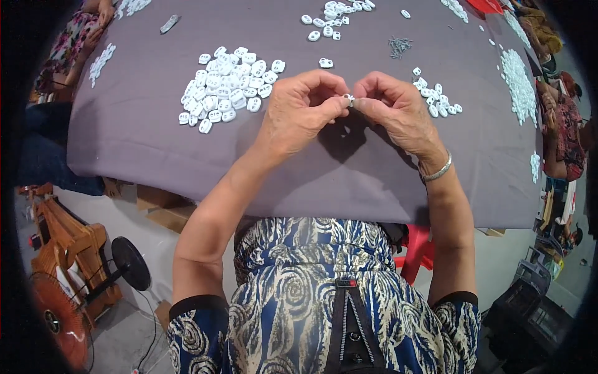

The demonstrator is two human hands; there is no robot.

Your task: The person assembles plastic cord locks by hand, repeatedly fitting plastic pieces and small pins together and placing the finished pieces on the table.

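My left hand (303,112) and my right hand (398,112) meet over the table, thumbs and fingertips pinched together. Between them is a small white plastic cord lock (350,98), mostly covered by the fingers. Left of my left hand lies a big pile of white oval cord lock pieces (224,87) with two holes each. A single white piece (326,63) rests just beyond my fingers. Close to my right hand is a smaller group of white pieces (439,100). A bracelet circles my right wrist.
A grey-brown cloth covers the table (286,187). Farther off are a heap of small grey springs (400,47), more white pieces (336,15) and a large white pile (518,87). Other people sit at both sides. A fan (131,263) stands on the floor at left.
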